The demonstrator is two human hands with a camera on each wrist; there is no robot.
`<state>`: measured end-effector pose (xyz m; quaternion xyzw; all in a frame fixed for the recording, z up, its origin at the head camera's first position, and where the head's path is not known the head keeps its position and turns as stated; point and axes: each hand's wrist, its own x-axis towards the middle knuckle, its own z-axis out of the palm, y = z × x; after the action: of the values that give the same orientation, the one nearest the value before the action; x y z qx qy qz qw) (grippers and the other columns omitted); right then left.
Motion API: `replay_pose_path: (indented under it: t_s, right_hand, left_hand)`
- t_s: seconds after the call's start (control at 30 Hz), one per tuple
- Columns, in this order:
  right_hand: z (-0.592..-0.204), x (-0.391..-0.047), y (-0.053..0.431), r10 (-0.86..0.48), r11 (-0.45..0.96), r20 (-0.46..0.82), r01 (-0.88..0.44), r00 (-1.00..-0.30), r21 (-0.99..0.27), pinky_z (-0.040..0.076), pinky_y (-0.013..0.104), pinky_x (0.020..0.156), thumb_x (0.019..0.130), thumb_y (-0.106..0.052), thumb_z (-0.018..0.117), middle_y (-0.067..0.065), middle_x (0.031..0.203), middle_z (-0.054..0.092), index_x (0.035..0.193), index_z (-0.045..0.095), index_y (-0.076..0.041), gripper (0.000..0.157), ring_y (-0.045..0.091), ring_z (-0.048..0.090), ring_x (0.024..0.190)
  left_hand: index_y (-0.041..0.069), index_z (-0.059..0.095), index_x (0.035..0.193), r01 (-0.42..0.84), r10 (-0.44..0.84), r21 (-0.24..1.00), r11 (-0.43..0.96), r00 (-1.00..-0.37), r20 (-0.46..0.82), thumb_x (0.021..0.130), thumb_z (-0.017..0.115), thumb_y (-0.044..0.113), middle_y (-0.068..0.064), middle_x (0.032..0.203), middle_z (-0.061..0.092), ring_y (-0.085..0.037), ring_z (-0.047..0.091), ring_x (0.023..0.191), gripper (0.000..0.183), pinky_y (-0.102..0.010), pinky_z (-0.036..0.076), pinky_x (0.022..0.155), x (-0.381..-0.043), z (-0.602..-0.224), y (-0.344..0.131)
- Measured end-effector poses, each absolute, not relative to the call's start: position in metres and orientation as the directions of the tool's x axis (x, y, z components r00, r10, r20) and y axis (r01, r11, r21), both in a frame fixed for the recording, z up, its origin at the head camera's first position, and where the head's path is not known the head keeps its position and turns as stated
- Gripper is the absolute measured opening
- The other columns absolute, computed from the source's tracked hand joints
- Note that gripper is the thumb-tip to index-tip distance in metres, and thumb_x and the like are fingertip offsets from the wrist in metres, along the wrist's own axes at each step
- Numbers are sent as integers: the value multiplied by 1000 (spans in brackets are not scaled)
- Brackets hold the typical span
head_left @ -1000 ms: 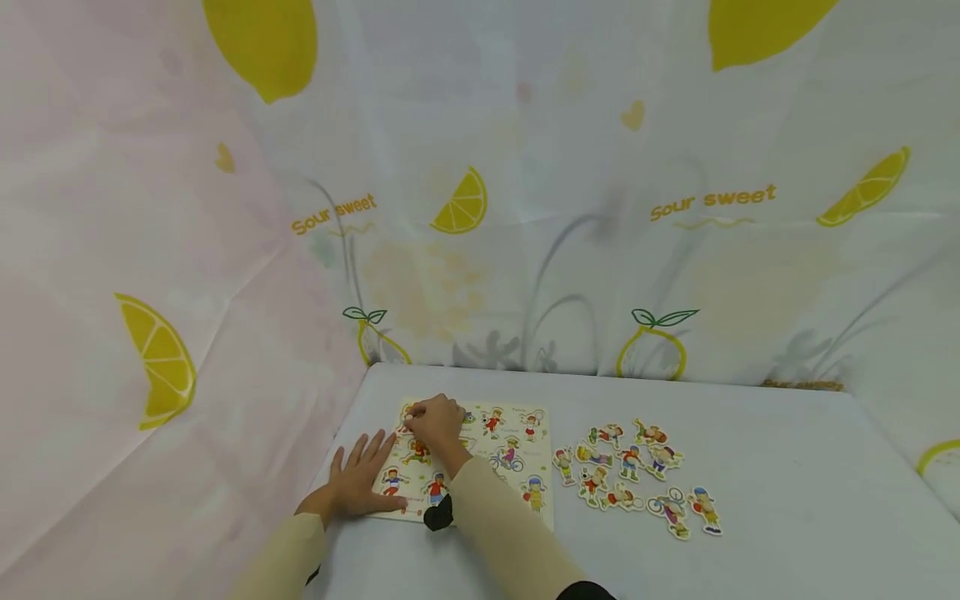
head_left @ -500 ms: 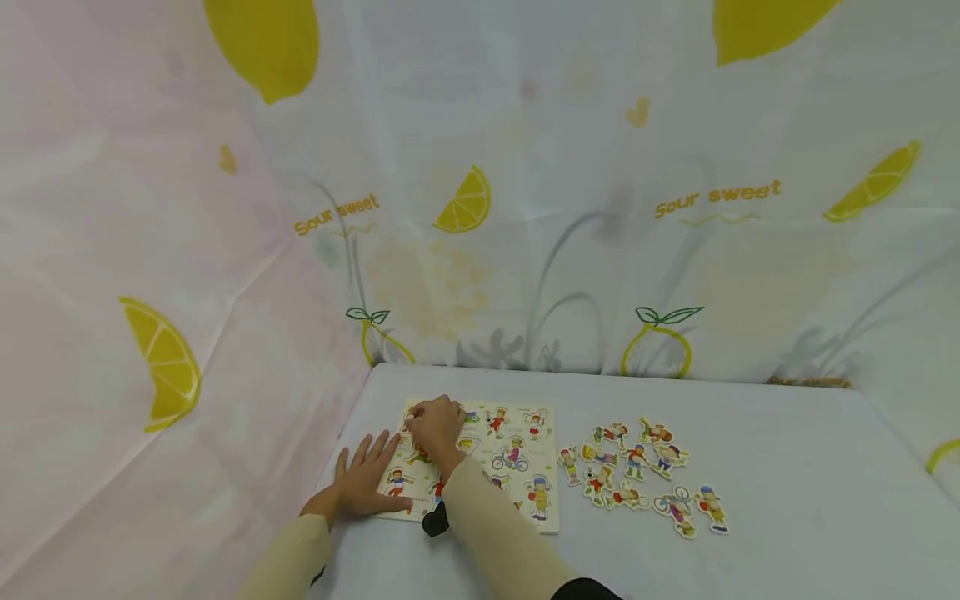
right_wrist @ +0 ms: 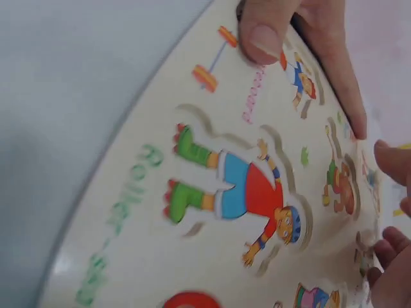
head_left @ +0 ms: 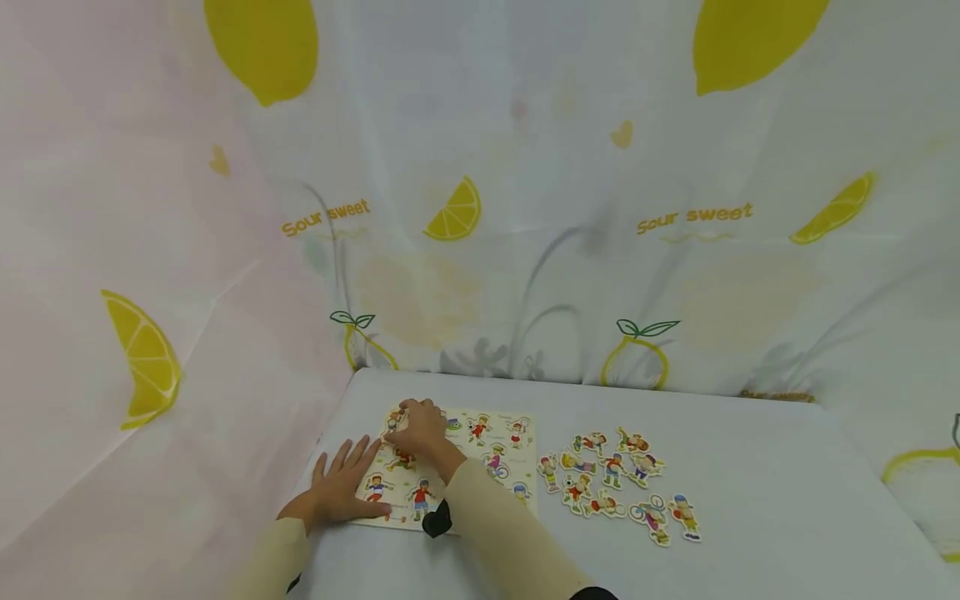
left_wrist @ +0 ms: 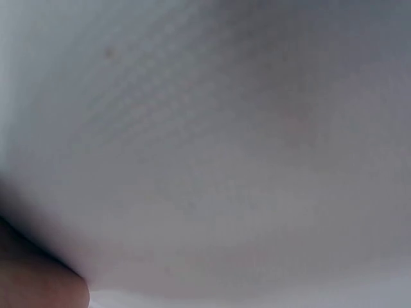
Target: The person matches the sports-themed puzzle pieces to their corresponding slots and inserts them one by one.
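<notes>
My left hand [head_left: 341,487] lies spread along the left side of a cream puzzle board [head_left: 398,482], its thumb over the front left corner. In the right wrist view, that thumb [right_wrist: 263,38] rests beside a printed barbell. My right hand [head_left: 422,429] is at the board's far left corner, thumb and fingers apart on either side of a small figure [head_left: 394,421]. Whether they touch the figure is too small to tell. A roller-skating boy [right_wrist: 250,189] shows near the board's front edge. The left wrist view has only a blurred pale surface and part of a finger [left_wrist: 45,285].
Several loose cut-out figure pieces [head_left: 612,471] lie on the white table [head_left: 750,483] right of the board. Two of them, including a blue-capped figure [head_left: 683,517], lie nearer the front. A lemon-print cloth [head_left: 525,275] hangs behind the table.
My right hand's thumb and fingers have parted, and the corner figure now shows between them. My left hand stays on the board. The head view has shifted slightly.
</notes>
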<state>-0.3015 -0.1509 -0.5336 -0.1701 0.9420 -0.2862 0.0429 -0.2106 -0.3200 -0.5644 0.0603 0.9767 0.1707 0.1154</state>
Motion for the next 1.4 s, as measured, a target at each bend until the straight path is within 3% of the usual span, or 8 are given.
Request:
replay_pose_path:
  t_s: [0.17,0.3,0.4,0.53,0.87,1.03,1.4]
  right_hand:
    - [-530,-295,-136,-523,784,97,-522,-847,-335,30,50,117,89,-67,55,11,162,25,158,23,-27,85,30,35,144]
    - [-519,-286,-122,-582,782,127,-596,-803,-185,18,52,122,90,-75,43,12,168,-2,159,-1,-36,91,29,18,153]
    - [-508,-283,-103,-596,779,121,-608,-794,-151,14,53,123,91,-75,40,11,167,-11,157,-9,-38,91,29,11,154]
    - [-509,-279,-76,-611,776,112,-621,-784,-112,11,54,123,91,-74,41,12,167,-13,158,-8,-38,90,29,8,155]
    - [-503,-274,-14,-615,762,142,-631,-776,-149,6,60,122,92,-71,42,14,166,-15,159,-1,-34,89,32,1,155]
    - [-495,-274,9,-607,778,118,-618,-786,-109,5,60,122,92,-74,39,13,165,-20,158,-7,-36,89,29,-4,155]
    - [-504,-272,46,-593,789,146,-608,-792,-92,8,62,120,93,-71,40,16,166,-14,160,6,-31,86,35,5,154]
  left_hand:
    - [14,17,159,102,188,363,926,-960,-209,66,64,84,-20,165,10,-49,1,149,126,-74,-11,110,-215,-561,-324]
    - [15,17,159,103,186,361,927,-962,-202,66,65,83,-21,165,11,-50,2,148,124,-75,-9,109,-216,-563,-325]
    - [13,17,159,90,174,361,928,-963,-207,67,66,82,-22,165,10,-51,1,148,125,-76,-10,108,-219,-564,-321]
    - [11,15,159,73,170,389,918,-960,-221,67,67,81,-22,165,8,-51,-1,148,126,-75,-13,108,-219,-567,-317]
    - [12,16,159,95,173,360,928,-966,-191,68,67,80,-21,165,10,-48,1,149,125,-73,-9,110,-221,-570,-322]
    - [10,15,159,99,182,361,927,-962,-205,69,68,78,-24,164,9,-50,1,148,124,-74,-9,109,-218,-561,-325]
    - [9,13,159,98,193,379,920,-956,-222,71,69,75,-25,164,7,-52,-1,147,123,-75,-10,108,-217,-556,-320]
